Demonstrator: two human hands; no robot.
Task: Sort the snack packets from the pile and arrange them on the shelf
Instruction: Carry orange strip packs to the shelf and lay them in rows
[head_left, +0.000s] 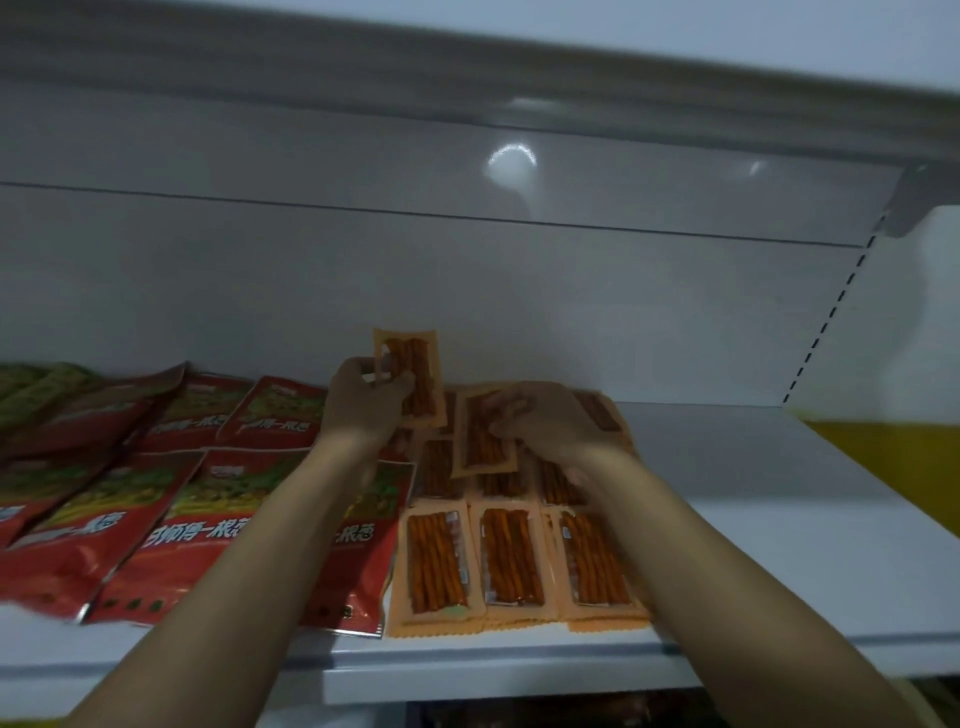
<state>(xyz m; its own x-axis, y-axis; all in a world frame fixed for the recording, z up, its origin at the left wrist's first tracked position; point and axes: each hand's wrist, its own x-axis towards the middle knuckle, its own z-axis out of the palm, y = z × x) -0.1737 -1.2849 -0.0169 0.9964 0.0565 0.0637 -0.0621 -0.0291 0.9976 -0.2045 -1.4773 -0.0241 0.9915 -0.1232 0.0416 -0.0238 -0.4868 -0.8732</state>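
Hands up over the shelf (727, 545), both forearms stretched forward and upward from the lower edge of view. Near the back panel (467, 286), left hand (363, 402) with wrist bent slightly back, thumb and curled fingers pinching the lower left side of one orange packet (415, 374). Holds it upright, top edge well clear of the knuckles. Just beside it, right hand (550, 421) palm down, fingers curled over the right edge of a second packet (483, 441). Holds this one slightly tilted, above the rear rows. Too blurred to tell exactly where the fingertips sit. Below and in front, more orange packets (511, 556) flat on the shelf in rows of three, edges overlapping, front row near the shelf lip. To the left, red bags (130, 530) flat and overlapping, some partly hidden under the left forearm. Further left, green bags (41, 384) at the edge of view.
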